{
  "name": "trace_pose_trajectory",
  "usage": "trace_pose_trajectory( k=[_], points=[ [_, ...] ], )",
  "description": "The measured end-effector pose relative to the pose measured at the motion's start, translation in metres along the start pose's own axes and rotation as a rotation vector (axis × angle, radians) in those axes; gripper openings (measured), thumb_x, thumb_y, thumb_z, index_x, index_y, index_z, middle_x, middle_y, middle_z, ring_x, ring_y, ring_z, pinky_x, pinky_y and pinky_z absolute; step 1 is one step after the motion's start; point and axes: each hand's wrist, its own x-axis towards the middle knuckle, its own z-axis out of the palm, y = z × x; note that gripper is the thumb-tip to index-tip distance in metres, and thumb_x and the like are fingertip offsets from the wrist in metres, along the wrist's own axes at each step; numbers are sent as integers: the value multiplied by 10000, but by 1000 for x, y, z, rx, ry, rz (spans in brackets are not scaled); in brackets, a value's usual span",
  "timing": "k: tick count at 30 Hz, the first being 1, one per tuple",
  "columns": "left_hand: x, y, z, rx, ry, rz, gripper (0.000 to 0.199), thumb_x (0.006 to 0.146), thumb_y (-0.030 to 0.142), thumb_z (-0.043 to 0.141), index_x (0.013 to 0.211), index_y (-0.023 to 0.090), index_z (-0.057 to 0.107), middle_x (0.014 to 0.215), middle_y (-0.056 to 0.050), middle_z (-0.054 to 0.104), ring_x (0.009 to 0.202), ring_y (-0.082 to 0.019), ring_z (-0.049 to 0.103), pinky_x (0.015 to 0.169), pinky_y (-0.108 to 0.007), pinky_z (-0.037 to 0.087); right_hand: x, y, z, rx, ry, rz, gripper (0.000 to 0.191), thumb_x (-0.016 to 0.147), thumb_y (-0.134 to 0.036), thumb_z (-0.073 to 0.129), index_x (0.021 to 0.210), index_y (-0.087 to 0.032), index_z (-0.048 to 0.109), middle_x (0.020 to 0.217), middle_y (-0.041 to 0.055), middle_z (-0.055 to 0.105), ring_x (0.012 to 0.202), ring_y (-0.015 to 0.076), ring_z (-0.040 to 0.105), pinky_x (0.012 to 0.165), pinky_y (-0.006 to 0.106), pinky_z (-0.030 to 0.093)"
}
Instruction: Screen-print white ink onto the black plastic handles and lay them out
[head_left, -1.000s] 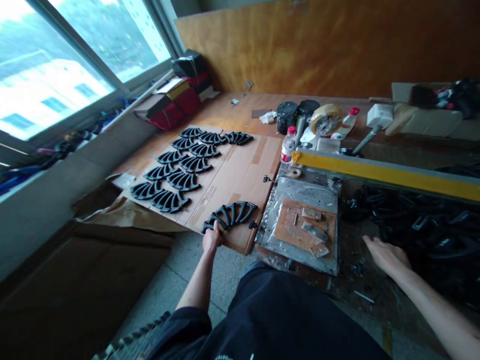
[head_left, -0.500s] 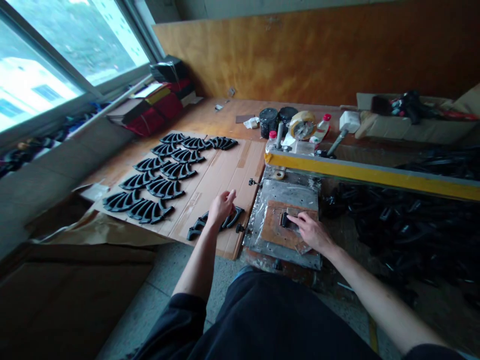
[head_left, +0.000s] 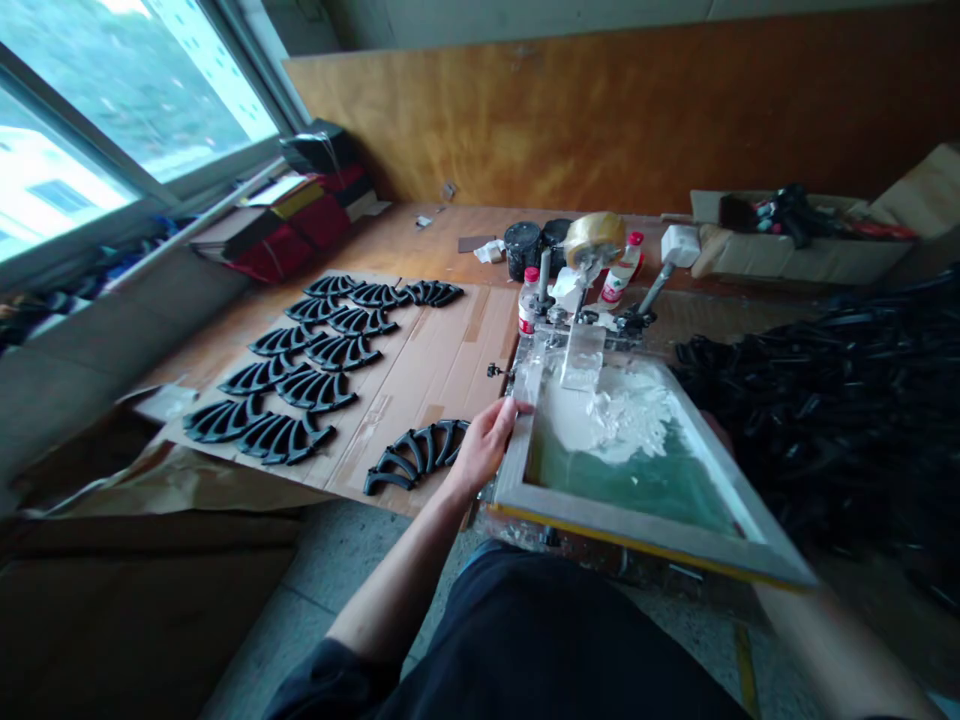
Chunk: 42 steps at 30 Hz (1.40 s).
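A framed screen (head_left: 660, 532) with green mesh and white paste (head_left: 630, 412) is lowered over the metal base plate. A clear scraper (head_left: 583, 358) stands in the paste. My left hand (head_left: 486, 445) is closed on the frame's left edge, thumb on top. Of my right hand (head_left: 716, 435) only a blurred bit shows past the frame's right side; its fingers are hidden behind the frame. Curved black parts (head_left: 416, 455) lie in a fan on the cardboard (head_left: 409, 362), just left of my left hand.
Several fanned rows of black parts (head_left: 285, 437) cover the cardboard's left. Behind the frame stand red-capped bottles (head_left: 621, 272), black tubs (head_left: 523, 250) and a tape roll (head_left: 594, 240). A heap of black parts (head_left: 840, 420) lies right, with an open carton (head_left: 810, 262) behind.
The frame has swung down over the base, hiding the brown board and the small black part. My left hand has moved right onto its edge; my right hand has left the small part.
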Motion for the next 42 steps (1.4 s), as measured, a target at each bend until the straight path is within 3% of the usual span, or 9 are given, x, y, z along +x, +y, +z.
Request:
trace_pose_trajectory(
  k=[3, 7, 13, 20, 23, 28, 32, 36, 42],
  points=[
    [-14, -50, 4, 116, -39, -136, 552, 861, 543, 506, 1285, 195, 561, 640, 30, 523, 517, -96, 428, 472, -204, 320, 20, 7, -13, -62, 189, 169, 388, 890, -301, 395, 1018, -98, 700, 893, 136, 675, 758, 229, 628, 738, 381, 530],
    [-9, -100, 13, 300, 6, -180, 595, 867, 461, 506, 1419, 251, 428, 637, 47, 516, 548, -104, 462, 527, -205, 337, 59, -52, 10, -93, 145, -30, 575, 784, -326, 656, 1310, -133, 525, 1363, 191, 462, 1175, 323, 502, 959, 460, 445],
    [3, -123, 13, 394, -27, -182, 582, 887, 491, 462, 1432, 293, 405, 673, 37, 541, 622, -126, 521, 567, -215, 352, 66, -114, 47, -197, -268, -119, 155, 817, -231, 646, 966, -193, 631, 948, 81, 658, 926, 238, 593, 788, 332, 456],
    [3, -132, 13, 389, -16, -208, 568, 881, 526, 457, 1397, 288, 458, 694, 28, 563, 637, -134, 545, 584, -224, 383, 7, -94, 21, -64, -544, -569, 265, 788, -24, 506, 917, -205, 649, 912, 25, 668, 861, 167, 601, 730, 254, 411],
    [3, -131, 13, 377, 3, -209, 573, 875, 531, 468, 1395, 290, 460, 699, 27, 575, 622, -132, 543, 567, -223, 375, 13, -91, 13, -24, -588, -540, 232, 753, -40, 549, 842, -229, 652, 821, -15, 662, 797, 154, 604, 675, 240, 401],
    [2, -126, 13, 329, 3, -231, 589, 863, 541, 483, 1394, 287, 459, 681, 33, 557, 580, -122, 516, 524, -213, 355, 5, -95, 35, -40, -310, -437, 340, 767, -26, 515, 1013, -207, 665, 999, 44, 680, 920, 184, 609, 769, 274, 441],
    [0, -126, 15, 306, 26, -233, 582, 860, 534, 492, 1381, 276, 477, 656, 37, 533, 565, -114, 495, 508, -205, 342, -14, -92, 41, 5, -386, -480, 384, 771, -19, 509, 1078, -208, 643, 1027, 34, 680, 925, 167, 627, 768, 254, 461],
    [-2, -119, 14, 259, 31, -239, 587, 851, 520, 512, 1373, 253, 485, 629, 46, 502, 539, -102, 466, 491, -193, 325, 17, -98, 29, 28, -336, -347, 235, 853, -198, 587, 1073, -256, 645, 994, 2, 687, 883, 162, 639, 732, 251, 467],
    [-8, -61, 6, 21, 10, -193, 626, 842, 545, 536, 1364, 202, 490, 730, 5, 598, 582, -107, 500, 519, -190, 372, 92, -91, -2, -102, -28, -146, 528, 842, -346, 633, 1352, -275, 514, 1040, 60, 673, 835, 207, 628, 705, 313, 473]
  ],
)
